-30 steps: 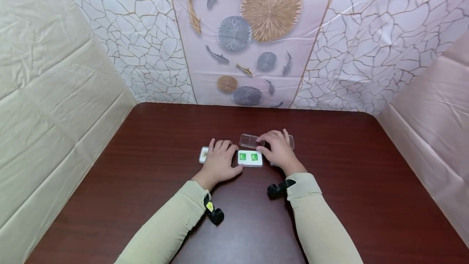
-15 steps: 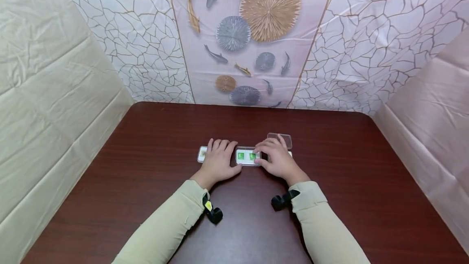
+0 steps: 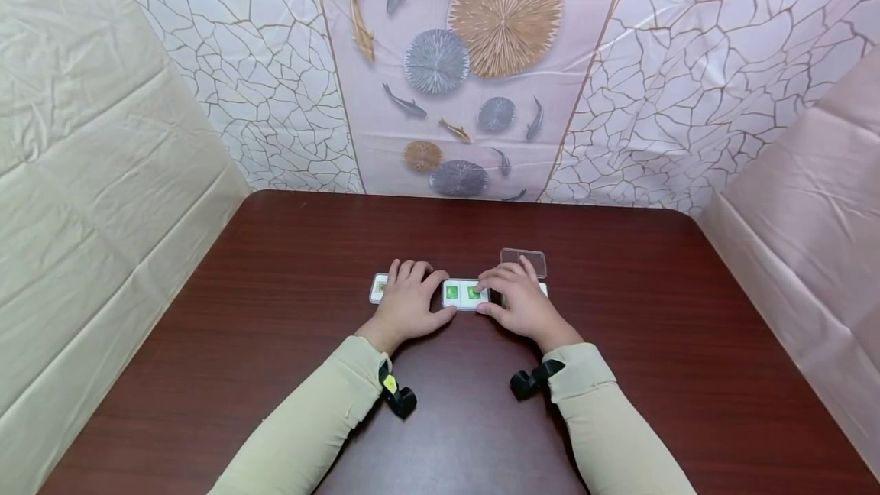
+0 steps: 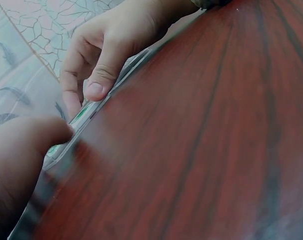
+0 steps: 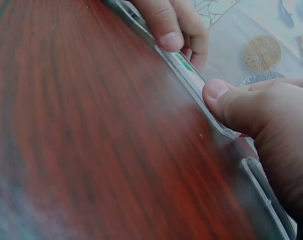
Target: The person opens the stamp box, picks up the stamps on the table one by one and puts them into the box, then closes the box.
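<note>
A small flat case with a clear cover and two green squares on white lies between my hands. My left hand holds its left end, index finger on the far side and thumb at the near edge. At the right end, my right hand pinches it with the thumb in front and the index finger on top near the right green square. In the right wrist view the clear rim of the case runs between both thumbs. My hands hide both ends of it in the head view.
A second white case pokes out left of my left hand. Behind my right hand lies a loose clear lid; another case sits under that hand, mostly hidden. A patterned cloth hangs behind the table's far edge.
My right hand has brought a clear lid from behind the middle case forward and down onto it. The right hand has shifted slightly toward me; the left hand has barely moved.
</note>
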A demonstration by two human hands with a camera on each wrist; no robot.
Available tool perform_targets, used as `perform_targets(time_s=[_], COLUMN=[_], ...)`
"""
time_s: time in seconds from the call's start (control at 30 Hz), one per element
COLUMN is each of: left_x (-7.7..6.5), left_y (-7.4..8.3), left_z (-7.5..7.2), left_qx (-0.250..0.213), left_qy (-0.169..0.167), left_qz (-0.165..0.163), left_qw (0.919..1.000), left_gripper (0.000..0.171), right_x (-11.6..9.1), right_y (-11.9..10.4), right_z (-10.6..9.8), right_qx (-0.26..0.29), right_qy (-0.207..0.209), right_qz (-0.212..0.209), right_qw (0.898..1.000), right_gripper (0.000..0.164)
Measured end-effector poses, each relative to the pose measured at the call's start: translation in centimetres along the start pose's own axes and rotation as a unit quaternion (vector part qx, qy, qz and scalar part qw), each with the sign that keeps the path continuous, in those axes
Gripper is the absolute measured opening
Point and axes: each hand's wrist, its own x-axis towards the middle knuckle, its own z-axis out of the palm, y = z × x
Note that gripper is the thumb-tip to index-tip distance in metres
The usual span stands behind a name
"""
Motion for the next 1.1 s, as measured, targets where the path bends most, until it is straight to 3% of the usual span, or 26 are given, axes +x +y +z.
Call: perform_targets(time_s=[0.43,0.63,1.1], left_x=[0.03,0.06,0.31], left_y=[-0.38,-0.40,-0.35], left_z=[0.10,0.09,0.23], left_qx=[-0.015,-0.004,0.022], left_qy=[0.002,-0.003,0.007], left_qz=[0.008,0.017,0.039], left_qw=[0.9999,0.9999,0.9989], left_gripper=[0.055,0.061,0.055], right_x=[0.12,0.01,0.14], right_y=[0.00,-0.08,-0.27], right_z=[-0.05,-0.07,-0.32], right_qx=[0.017,0.023,0.028], right_qy=[-0.002,0.000,-0.006], right_qz=[-0.003,-0.006,-0.006], right_qw=[1.000,1.000,1.000], right_gripper=[0.026,0.027,0.024])
